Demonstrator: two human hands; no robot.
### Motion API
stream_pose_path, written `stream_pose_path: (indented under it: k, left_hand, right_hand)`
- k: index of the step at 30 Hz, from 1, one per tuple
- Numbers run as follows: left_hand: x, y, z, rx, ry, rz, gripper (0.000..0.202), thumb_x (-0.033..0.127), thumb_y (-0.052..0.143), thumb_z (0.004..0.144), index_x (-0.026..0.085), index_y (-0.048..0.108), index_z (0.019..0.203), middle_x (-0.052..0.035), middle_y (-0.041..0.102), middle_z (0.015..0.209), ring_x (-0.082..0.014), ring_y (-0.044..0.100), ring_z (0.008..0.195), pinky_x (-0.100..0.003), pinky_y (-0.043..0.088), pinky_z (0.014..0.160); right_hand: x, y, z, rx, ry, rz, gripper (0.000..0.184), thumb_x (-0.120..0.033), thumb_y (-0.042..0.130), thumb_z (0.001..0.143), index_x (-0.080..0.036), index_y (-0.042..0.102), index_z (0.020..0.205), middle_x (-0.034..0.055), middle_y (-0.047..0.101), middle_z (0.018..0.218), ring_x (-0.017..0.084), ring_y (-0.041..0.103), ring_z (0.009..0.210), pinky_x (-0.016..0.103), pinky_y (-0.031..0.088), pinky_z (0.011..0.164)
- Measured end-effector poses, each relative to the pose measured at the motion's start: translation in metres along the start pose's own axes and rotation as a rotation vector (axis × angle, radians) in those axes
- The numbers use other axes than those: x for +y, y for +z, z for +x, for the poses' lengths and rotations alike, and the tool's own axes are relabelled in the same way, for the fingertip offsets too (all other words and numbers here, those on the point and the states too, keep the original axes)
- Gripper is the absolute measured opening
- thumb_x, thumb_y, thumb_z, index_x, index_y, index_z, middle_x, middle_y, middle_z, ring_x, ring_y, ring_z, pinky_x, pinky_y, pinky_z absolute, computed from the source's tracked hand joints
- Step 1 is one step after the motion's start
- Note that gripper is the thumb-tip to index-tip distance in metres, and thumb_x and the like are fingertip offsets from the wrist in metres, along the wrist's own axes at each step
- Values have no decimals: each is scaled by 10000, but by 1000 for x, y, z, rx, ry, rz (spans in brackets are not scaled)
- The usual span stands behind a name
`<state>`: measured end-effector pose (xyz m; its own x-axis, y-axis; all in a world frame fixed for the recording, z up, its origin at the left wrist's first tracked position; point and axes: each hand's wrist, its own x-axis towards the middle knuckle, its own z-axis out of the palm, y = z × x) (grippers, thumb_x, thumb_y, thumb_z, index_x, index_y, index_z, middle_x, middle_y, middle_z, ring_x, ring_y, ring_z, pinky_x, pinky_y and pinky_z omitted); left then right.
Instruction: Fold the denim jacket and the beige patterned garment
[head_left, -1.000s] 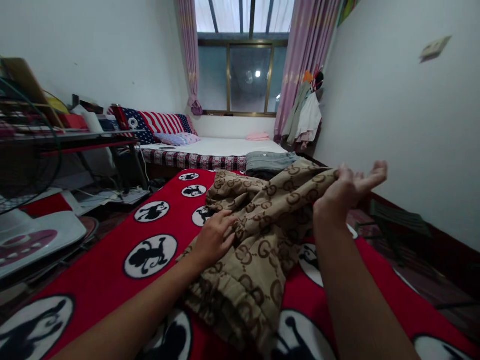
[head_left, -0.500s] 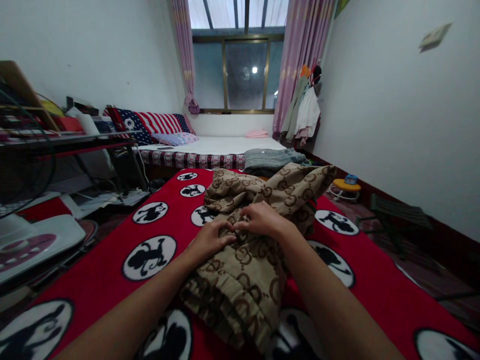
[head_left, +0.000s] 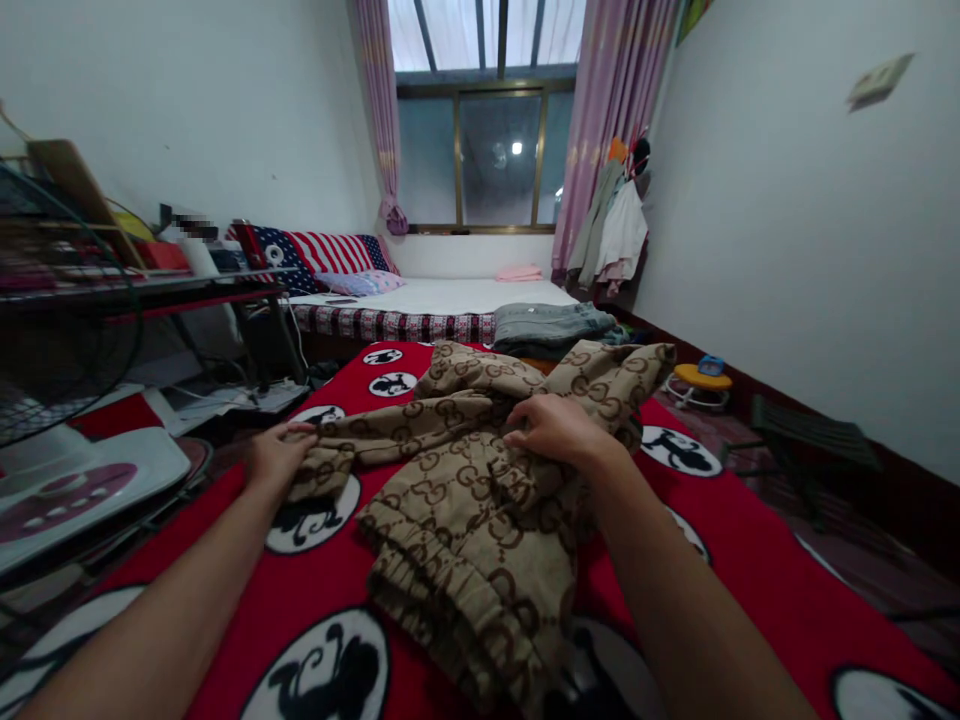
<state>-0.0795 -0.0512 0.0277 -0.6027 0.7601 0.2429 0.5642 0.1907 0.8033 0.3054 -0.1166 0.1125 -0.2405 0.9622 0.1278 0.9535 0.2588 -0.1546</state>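
A tan garment point(head_left: 465, 500) printed with brown ring marks is lying rumpled on a red blanket point(head_left: 750, 570) with black-and-white roundels. The left hand point(head_left: 274, 458) is gripping a sleeve end, stretching it out to the left; the right hand point(head_left: 551, 428) is pressing fingers-down on the garment's middle. Half a second ago both hands were meeting at the middle.

Sleeve point(head_left: 330, 462) now outstretched by left hand point(head_left: 276, 455)
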Motion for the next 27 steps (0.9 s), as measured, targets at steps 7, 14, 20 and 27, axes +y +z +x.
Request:
stream_pose_path:
  k: [7, 14, 20, 27]
  left_hand:
    - [60, 15, -26, 75, 771, 261, 225, 270, 594, 777, 216, 744, 935, -133, 580, 1245, -378, 474, 1206, -547, 393, 991]
    - [99, 69, -140, -923, 1370, -49, 397, 22, 504, 759, 263, 711, 998, -31, 617, 1259, -195, 560, 1160, -329, 440, 991]
    - [102, 89, -156, -871, 1583, 296, 648, 66, 608, 626, 292, 593, 1233, -33, 497, 1423, -304, 493, 1191, -445, 406, 983]
    - [124, 90, -150, -835, 1754, 355, 349, 130, 642, 606, 220, 664, 942, -103, 574, 1263, -293, 528, 1062, -391, 466, 852]
  right_hand:
    - [-33, 12, -2, -182, -276, 177, 312, -431, 673, 781, -231, 749, 1008, 27, 746, 957, 163, 665, 845, 198, 424, 638]
    - [-12, 5, 2, -246, -69, -18, 230, -364, 606, 803, -214, 777, 770, 61, 735, 717, 196, 669, 733, 247, 398, 592]
    - [6, -13, -4, -248, 58, -5, 249, -330, 562, 821, -225, 759, 713, 25, 678, 574, 156, 632, 611, 235, 377, 554]
    - [3, -1, 1, -259, 35, -48, 275, -402, 581, 816, -218, 753, 705, 43, 712, 675, 176, 646, 667, 244, 398, 581]
